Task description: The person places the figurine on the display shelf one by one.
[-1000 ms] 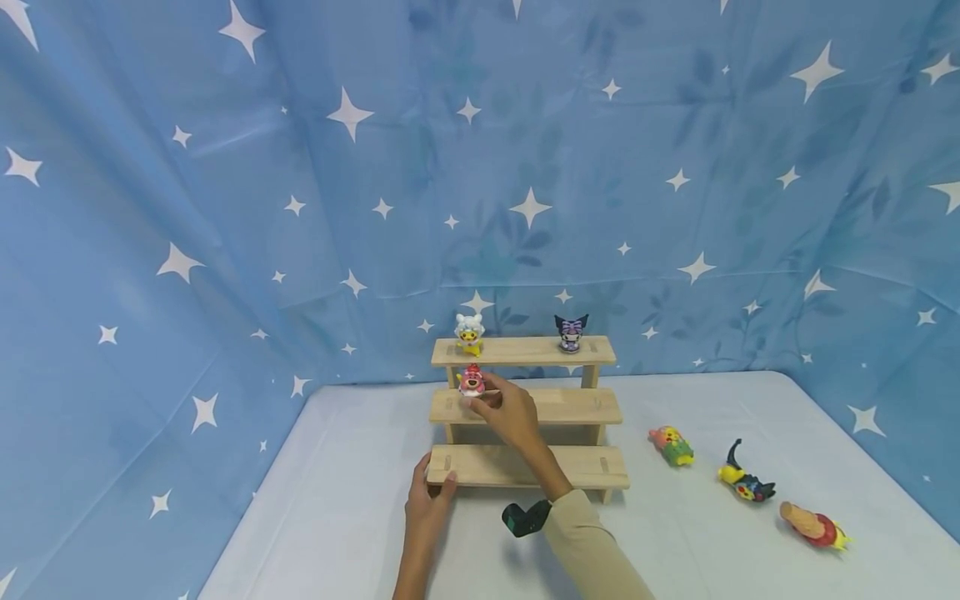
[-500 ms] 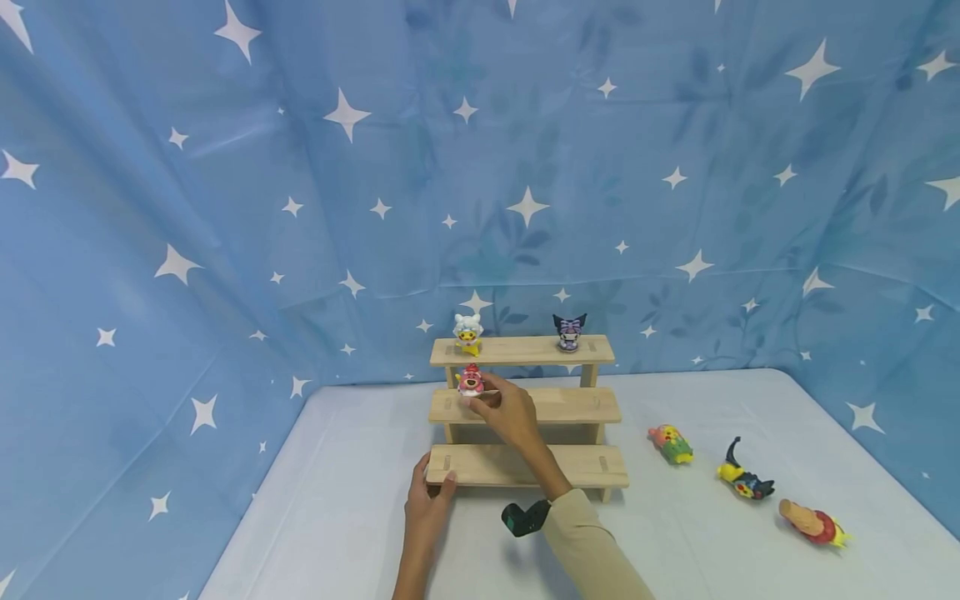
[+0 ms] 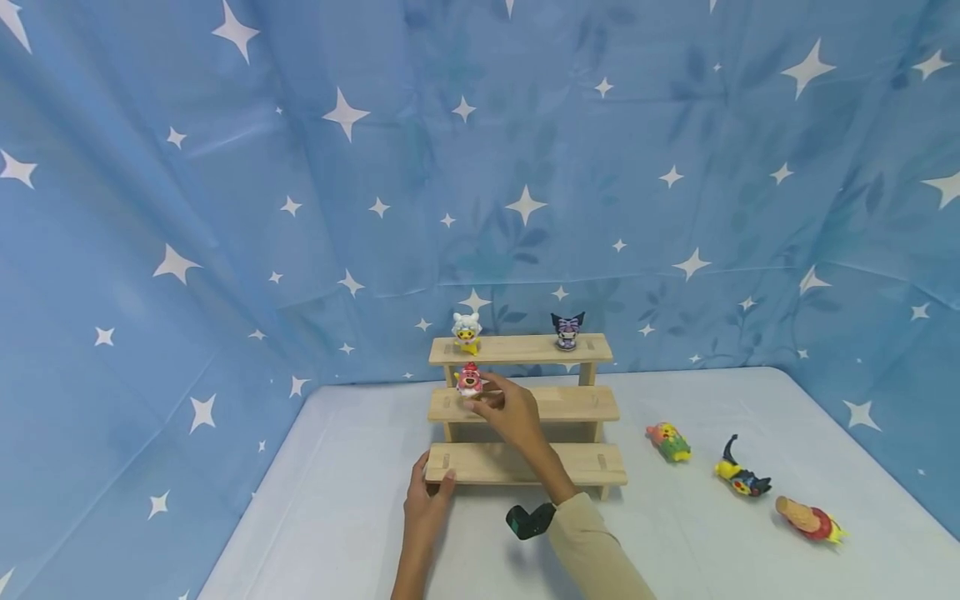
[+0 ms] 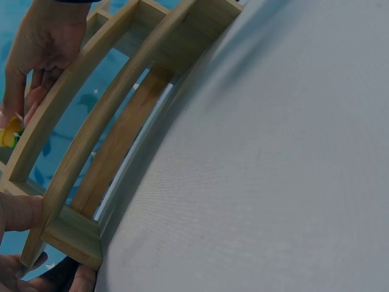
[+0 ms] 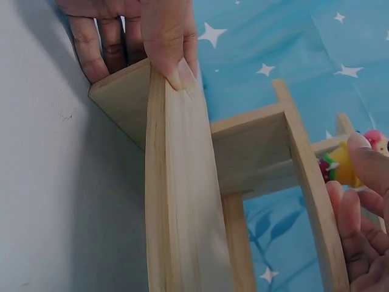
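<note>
A three-tier wooden display shelf (image 3: 517, 462) stands on the table. My left hand (image 3: 426, 512) grips the left end of its lowest tier, the thumb on top and the other fingers beneath and behind, as the left wrist view shows. At the left end of the middle tier is a small pink figurine (image 3: 469, 381) with a red top, facing forward and upright. My right hand (image 3: 513, 412) pinches it from the right between thumb and fingers. In the right wrist view the yellow part of the figurine (image 5: 346, 165) lies between the thumb and the fingers.
On the top tier stand a white-and-yellow figurine (image 3: 467, 333) at left and a black-and-purple one (image 3: 567, 331) at right. Three more lie on the table at right: green-and-pink (image 3: 669, 442), black-and-yellow (image 3: 741, 477), red-and-tan (image 3: 810, 520). A starry blue curtain (image 3: 360, 208) hangs behind.
The head view shifts a little. My right wrist has moved very slightly right, while the pink figurine stays at the same spot on the middle tier. The left hand keeps its place.
</note>
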### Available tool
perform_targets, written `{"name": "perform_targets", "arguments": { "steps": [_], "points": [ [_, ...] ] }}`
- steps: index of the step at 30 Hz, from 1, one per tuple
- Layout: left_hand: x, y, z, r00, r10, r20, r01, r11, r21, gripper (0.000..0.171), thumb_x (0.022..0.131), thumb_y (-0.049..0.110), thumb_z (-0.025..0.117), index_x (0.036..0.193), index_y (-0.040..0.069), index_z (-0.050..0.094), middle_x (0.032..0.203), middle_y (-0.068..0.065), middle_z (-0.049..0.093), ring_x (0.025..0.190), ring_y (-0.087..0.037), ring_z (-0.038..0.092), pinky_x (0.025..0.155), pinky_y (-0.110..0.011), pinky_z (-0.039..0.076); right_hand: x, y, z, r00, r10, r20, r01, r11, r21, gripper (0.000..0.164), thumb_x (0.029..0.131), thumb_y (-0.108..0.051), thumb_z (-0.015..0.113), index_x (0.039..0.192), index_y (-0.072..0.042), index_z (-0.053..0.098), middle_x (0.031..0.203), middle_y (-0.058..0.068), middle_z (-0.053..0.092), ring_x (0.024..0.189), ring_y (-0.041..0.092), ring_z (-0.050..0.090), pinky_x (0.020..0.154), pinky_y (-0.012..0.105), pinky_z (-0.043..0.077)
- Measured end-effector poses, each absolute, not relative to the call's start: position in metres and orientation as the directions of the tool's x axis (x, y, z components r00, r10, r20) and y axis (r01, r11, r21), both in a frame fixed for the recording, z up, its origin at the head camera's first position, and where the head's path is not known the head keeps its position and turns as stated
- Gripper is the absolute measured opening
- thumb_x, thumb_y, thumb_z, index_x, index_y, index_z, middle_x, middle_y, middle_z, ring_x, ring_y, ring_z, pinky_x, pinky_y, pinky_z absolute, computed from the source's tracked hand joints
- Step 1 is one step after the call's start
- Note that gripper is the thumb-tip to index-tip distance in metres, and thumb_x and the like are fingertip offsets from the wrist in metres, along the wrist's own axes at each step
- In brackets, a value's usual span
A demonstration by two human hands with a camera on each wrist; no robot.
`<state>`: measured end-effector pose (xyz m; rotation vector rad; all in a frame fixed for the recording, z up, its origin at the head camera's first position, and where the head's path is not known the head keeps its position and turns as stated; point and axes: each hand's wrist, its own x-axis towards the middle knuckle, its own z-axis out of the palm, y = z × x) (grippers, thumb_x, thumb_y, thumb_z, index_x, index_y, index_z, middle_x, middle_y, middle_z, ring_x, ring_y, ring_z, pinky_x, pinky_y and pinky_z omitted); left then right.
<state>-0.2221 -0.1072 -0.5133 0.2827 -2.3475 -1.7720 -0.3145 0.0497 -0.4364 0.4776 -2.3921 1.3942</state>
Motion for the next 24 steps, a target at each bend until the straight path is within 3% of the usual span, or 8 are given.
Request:
{"name": "perform_targets", "arguments": {
  "steps": [5, 13, 24],
  "points": [
    [-0.221, -0.106, -0.516, -0.956, -0.284, 0.072, -0.014, 0.289, 0.957, 0.068, 0.095, 0.036, 0.061, 0.147, 0.001, 0.035, 0.141, -0.034, 0.046, 0.13, -0.054, 0.042, 0.103, -0.068, 0.036, -0.307, 0.06, -0.438, -0.873, -0.112, 0.474, -0.474, 0.419, -0.774, 0.05, 0.082, -0.017, 0.079, 0.128, -0.005, 0.062, 0.105, 0.014, 0.073, 0.081, 0.023, 0.073, 0.067, 0.028, 0.059],
    [-0.225, -0.11, -0.517, -0.963, -0.267, 0.033, -0.037, 0.253, 0.967, 0.067, 0.095, 0.028, 0.062, 0.149, 0.003, 0.032, 0.149, -0.03, 0.039, 0.138, -0.051, 0.035, 0.111, -0.065, 0.029, -0.29, 0.073, -0.445, -0.821, -0.071, 0.566, -0.549, 0.371, -0.749, 0.034, 0.085, -0.003, 0.073, 0.117, 0.004, 0.065, 0.097, 0.019, 0.071, 0.08, 0.03, 0.073, 0.062, 0.022, 0.059],
    [-0.227, -0.109, -0.517, -0.963, -0.267, 0.025, -0.045, 0.255, 0.966, 0.065, 0.095, 0.024, 0.062, 0.149, 0.003, 0.032, 0.15, -0.03, 0.038, 0.139, -0.05, 0.033, 0.112, -0.065, 0.027, -0.263, 0.092, -0.472, -0.828, 0.023, 0.56, -0.504, 0.406, -0.762, 0.018, 0.087, -0.006, 0.071, 0.104, 0.001, 0.069, 0.084, 0.01, 0.072, 0.065, 0.012, 0.065, 0.057, 0.019, 0.055]
  ]
}}
